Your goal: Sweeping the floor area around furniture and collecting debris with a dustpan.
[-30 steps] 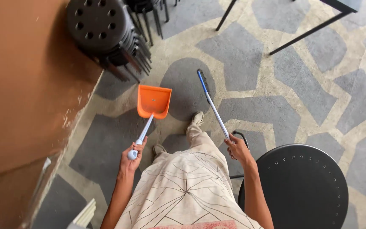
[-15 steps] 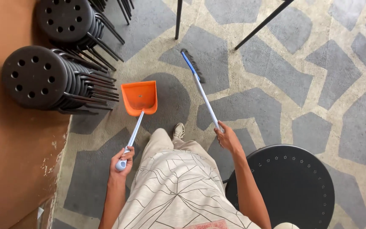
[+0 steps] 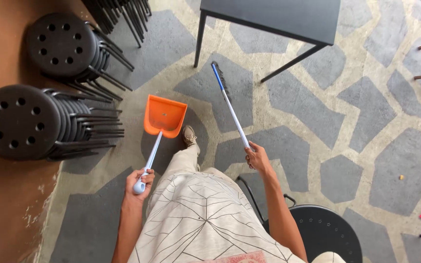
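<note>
**Dustpan low on the left, broom angled ahead on the right**

The left hand is closed around the pale blue end of the long-handled orange dustpan, so the pan hangs out in front of that hand, just above the paving and beside the person's shoe; the long handle lets the pan sit near the ground without bending. The right hand grips the upper end of the broom, its blue-and-white shaft slanting forward and away from the hand to the dark bristle head near the leg of a black table.

The floor is irregular grey stone slabs set in pale mortar. Left of the dustpan hand, stacks of black perforated stools stand against a brown wall. A round black seat lies just behind the right hand.
</note>
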